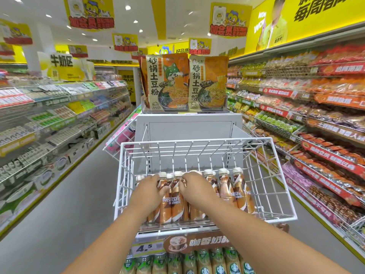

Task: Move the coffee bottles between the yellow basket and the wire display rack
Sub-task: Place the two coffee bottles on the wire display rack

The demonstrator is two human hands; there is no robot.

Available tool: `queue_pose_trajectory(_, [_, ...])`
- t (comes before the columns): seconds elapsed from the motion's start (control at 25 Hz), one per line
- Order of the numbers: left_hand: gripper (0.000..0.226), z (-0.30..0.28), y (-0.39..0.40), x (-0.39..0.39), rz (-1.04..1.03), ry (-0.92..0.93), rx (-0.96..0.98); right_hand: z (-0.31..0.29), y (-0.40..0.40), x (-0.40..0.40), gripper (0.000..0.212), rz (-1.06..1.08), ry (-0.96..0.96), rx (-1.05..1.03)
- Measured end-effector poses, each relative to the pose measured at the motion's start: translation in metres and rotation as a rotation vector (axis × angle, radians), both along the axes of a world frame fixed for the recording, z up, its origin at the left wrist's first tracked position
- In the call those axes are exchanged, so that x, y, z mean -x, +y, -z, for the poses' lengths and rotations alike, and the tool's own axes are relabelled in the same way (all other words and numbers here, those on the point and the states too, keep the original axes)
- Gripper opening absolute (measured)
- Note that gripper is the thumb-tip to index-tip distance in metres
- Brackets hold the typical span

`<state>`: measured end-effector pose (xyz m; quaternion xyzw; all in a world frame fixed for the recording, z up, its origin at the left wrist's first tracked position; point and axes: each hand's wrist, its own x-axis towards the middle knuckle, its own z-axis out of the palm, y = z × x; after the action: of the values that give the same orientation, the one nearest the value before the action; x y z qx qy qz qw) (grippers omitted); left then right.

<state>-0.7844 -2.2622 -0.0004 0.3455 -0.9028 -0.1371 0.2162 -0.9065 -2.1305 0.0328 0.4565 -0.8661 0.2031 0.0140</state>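
Head view looks down into a white wire display rack (197, 143) at the end of a shop aisle, where Nescafé coffee bottles (227, 189) stand upright in rows along its front half, from about 9 o'clock to 3 o'clock across the rack floor. The yellow basket is not in view, so its position cannot be told.

Both arms reach in over the front rail. The left hand (149, 187) lies over the bottles at the left of the row, its fingers (164, 191) curled down around the neck and shoulder of one bottle. The right hand (195, 186) sits just beside it at 3 o'clock, fingers curled over the caps of the middle bottles; whether they pinch one bottle or merely rest on several cannot be told. A Nescafé bottle (177, 198) stands between the two hands with its label facing the camera.

The step in hand looks like taking or settling bottles in this row. To do it well, each hand should close on a single bottle below the cap, where the shoulder gives purchase, and lift straight up so the neighbours are not tipped. The bottles stand touching one another, so a sideways pull would likely knock the row. Clearing the front rail before swinging away matters too.

Below the rack, a price tag (145, 249) and Starbucks bottles (219, 262) fill the lower shelf.
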Motion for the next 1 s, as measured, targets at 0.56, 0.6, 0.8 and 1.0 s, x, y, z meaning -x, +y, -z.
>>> queue_pose_trajectory(0.56, [0.084,0.012,0.108,-0.025,-0.178,-0.308,0.389,0.044,0.115,0.028,0.077,-0.153,0.378,-0.18])
queue_pose_trajectory(0.6, [0.083,0.011,0.12,-0.025,-0.184,-0.301,0.387,0.044,0.124,0.026,0.077,-0.155,0.369,-0.175])
queue_pose_trajectory(0.8, [0.081,0.007,0.177,-0.032,-0.191,-0.288,0.386,0.044,0.177,0.012,0.077,-0.162,0.34,-0.17])
queue_pose_trajectory(1.0, [0.081,0.002,0.228,-0.042,-0.149,-0.268,0.395,0.046,0.234,-0.001,0.077,-0.049,0.312,-0.179])
